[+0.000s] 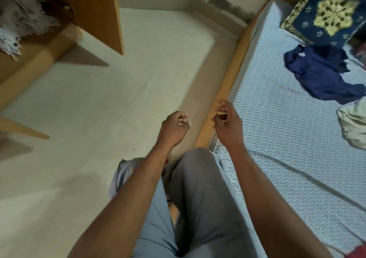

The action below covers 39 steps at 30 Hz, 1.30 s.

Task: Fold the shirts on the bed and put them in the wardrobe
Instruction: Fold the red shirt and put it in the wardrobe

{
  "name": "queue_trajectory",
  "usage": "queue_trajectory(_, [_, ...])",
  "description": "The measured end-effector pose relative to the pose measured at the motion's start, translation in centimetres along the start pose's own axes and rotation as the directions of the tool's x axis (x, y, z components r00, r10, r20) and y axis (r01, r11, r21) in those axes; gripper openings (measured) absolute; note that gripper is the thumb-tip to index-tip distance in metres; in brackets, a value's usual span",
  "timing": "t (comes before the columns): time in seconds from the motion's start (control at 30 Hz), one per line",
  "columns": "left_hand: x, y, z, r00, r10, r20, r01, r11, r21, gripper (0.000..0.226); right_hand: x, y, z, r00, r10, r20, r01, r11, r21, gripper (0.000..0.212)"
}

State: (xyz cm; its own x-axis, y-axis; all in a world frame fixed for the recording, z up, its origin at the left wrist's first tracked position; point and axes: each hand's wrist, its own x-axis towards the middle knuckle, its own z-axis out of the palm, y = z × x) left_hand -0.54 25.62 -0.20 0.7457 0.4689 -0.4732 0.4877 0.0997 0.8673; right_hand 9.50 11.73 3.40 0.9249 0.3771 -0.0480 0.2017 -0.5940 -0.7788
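Head view: nothing was held between wardrobe (99,10) and bed (277,131).
Left hand (175,126) was balled into a fist, right hand (227,120) loosely curled above the bed's near edge; a navy shirt (320,73) lay crumpled toward the far edge.

The wardrobe (95,10) stands far left, the bed (277,119) lies right; on the bed a shirt (320,73), a cushion (326,10) beyond it

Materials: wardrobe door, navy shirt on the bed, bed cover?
Wardrobe door: probably laminated board, flat, matte, uniform orange-brown, no grain visible through the blur.
Navy shirt: soft fabric, crumpled in loose folds; fibre unclear.
Bed cover: matte textile, pale with a herringbone pattern, creased.
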Motion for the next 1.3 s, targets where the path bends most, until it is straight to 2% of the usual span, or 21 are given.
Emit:
queue_trajectory(0.2, [-4.1, 2.0, 8.3, 0.984, 0.178, 0.018, -0.179, 0.978, 0.102, 0.023, -4.7, 7.1, -7.4, 0.962, -0.098, -0.254, 0.137, 0.981, 0.14, 0.046])
queue_trajectory(0.3, [-6.9, 2.3, 12.6, 0.971, 0.23, 0.056, -0.237, 0.95, 0.203, 0.023, -8.3, 10.1, -10.5, 0.958, -0.115, -0.263, 0.158, 0.976, 0.149, 0.046])
queue_trajectory(0.4, [-8.9, 2.3, 18.7, 0.944, 0.261, 0.202, -0.316, 0.889, 0.332, 0.027, -13.0, 13.7, -14.9, 0.954, -0.123, -0.272, 0.154, 0.983, 0.095, 0.048])
queue_trajectory(0.47, [-9.6, 2.1, 22.9, 0.919, 0.249, 0.306, -0.37, 0.813, 0.451, 0.03, -15.8, 16.3, -17.5, 0.957, -0.072, -0.282, 0.089, 0.995, 0.05, 0.047])
queue_trajectory(0.57, [-11.5, 1.3, 29.9, 0.846, 0.2, 0.494, -0.493, 0.645, 0.583, 0.044, -20.1, 20.8, -21.2, 0.956, 0.038, -0.291, -0.041, 0.999, -0.004, 0.046])
queue_trajectory(0.67, [-13.4, 0.2, 35.4, 0.726, 0.147, 0.672, -0.65, 0.463, 0.602, 0.064, -23.1, 25.3, -24.6, 0.936, 0.207, -0.283, -0.234, 0.97, -0.061, 0.049])
queue_trajectory(0.73, [-14.2, -0.5, 37.4, 0.644, 0.065, 0.763, -0.73, 0.351, 0.586, 0.078, -24.2, 27.7, -26.3, 0.892, 0.322, -0.317, -0.367, 0.925, -0.095, 0.053])
queue_trajectory(0.77, [-14.7, -0.8, 38.4, 0.604, -0.02, 0.797, -0.762, 0.28, 0.585, 0.084, -24.9, 29.0, -27.4, 0.847, 0.371, -0.381, -0.445, 0.886, -0.127, 0.059])
queue_trajectory(0.87, [-15.5, -1.7, 39.3, 0.562, -0.274, 0.781, -0.799, 0.068, 0.598, 0.096, -26.9, 31.9, -30.3, 0.651, 0.444, -0.616, -0.71, 0.643, -0.286, 0.076])
queue_trajectory(0.93, [-15.7, -2.0, 39.0, 0.566, -0.313, 0.763, -0.791, 0.052, 0.609, 0.097, -28.3, 33.4, -32.1, 0.534, 0.451, -0.715, -0.818, 0.491, -0.3, 0.075])
queue_trajectory(1.03, [-15.7, -2.1, 38.9, 0.558, -0.293, 0.777, -0.798, 0.068, 0.599, 0.09, -30.0, 35.1, -34.3, 0.421, 0.478, -0.771, -0.9, 0.322, -0.292, 0.064])
queue_trajectory(1.17, [-15.6, -2.4, 38.5, 0.559, -0.264, 0.786, -0.802, 0.072, 0.593, 0.082, -30.5, 35.3, -36.4, 0.297, 0.606, -0.738, -0.949, 0.272, -0.159, 0.067])
queue_trajectory(1.23, [-15.5, -2.8, 38.4, 0.555, -0.25, 0.793, -0.805, 0.077, 0.588, 0.08, -30.8, 35.4, -37.1, 0.275, 0.688, -0.671, -0.953, 0.29, -0.093, 0.067])
queue_trajectory(1.3, [-15.3, -3.2, 38.2, 0.556, -0.234, 0.798, -0.803, 0.096, 0.588, 0.079, -31.1, 35.4, -37.7, 0.282, 0.718, -0.637, -0.95, 0.303, -0.079, 0.057])
